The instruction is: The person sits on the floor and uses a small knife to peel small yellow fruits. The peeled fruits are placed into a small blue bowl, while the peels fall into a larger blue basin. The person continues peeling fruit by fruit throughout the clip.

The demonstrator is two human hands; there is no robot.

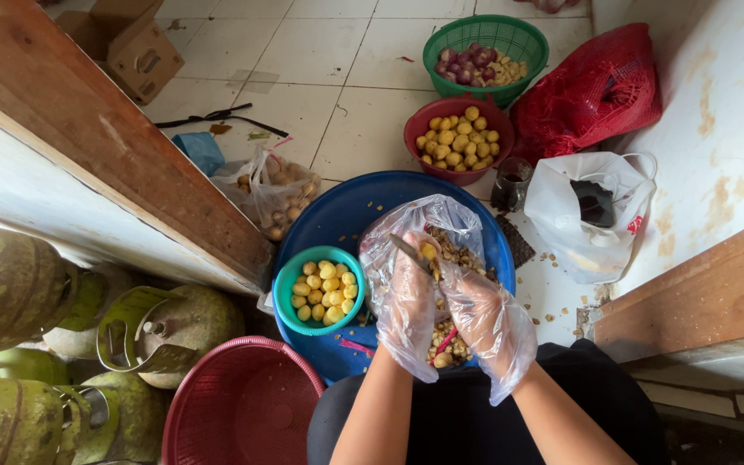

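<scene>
Cylinders, green [10, 288], stacked far left; red basket [243, 405] beside them. Teal bowl [319, 291] of peeled yellow bulbs sitting in blue basin [337, 215]. Left hand [408, 297], plastic-gloved, closed round knife [411, 255]. Right hand [486, 314], gloved too, pinching small yellow bulb [428, 251] against blade, over peelings in basin. Further right: white bag [592, 224], red mesh sack [592, 90] (contents hidden).
</scene>
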